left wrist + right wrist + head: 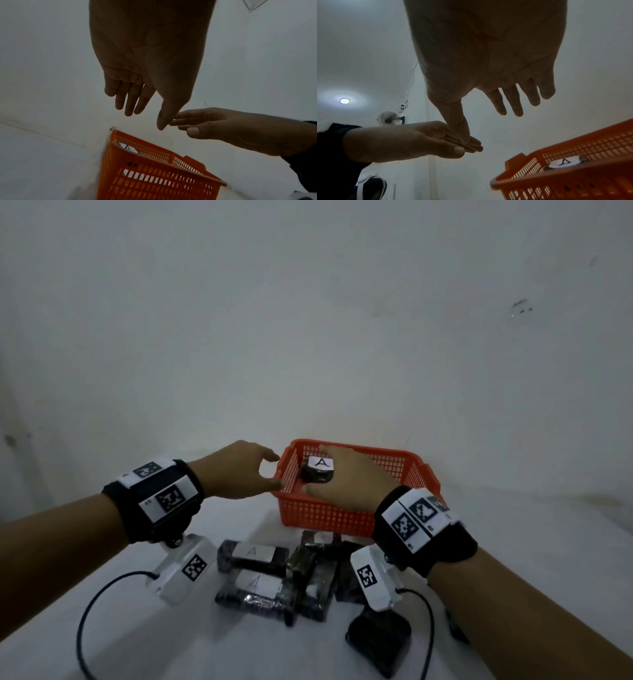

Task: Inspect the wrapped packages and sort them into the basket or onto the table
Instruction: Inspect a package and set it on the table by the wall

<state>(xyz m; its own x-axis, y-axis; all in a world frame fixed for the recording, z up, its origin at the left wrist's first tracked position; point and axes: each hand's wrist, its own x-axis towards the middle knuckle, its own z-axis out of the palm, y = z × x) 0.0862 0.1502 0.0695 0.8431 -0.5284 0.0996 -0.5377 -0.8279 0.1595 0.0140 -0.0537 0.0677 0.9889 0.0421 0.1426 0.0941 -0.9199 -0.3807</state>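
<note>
An orange mesh basket point(325, 518) stands on the white table against the wall. Inside it lies a black wrapped package point(313, 477) with a white label marked A, also seen in the wrist views as the label point(127, 147) and the label point(565, 161). My right hand point(325, 470) hovers over the basket with straight, spread fingers point(513, 102) and holds nothing. My left hand point(274, 470) is just outside the basket's left rim, fingers point(130, 102) relaxed and empty. A pile of black wrapped packages point(270, 577), two showing A labels, lies in front of the basket.
One more black package point(378, 642) lies alone at the near right of the table. Black cables point(89, 611) loop from the wrist cameras over the table's front. The wall point(308, 337) stands right behind the basket. A wall fan point(388, 119) shows in the right wrist view.
</note>
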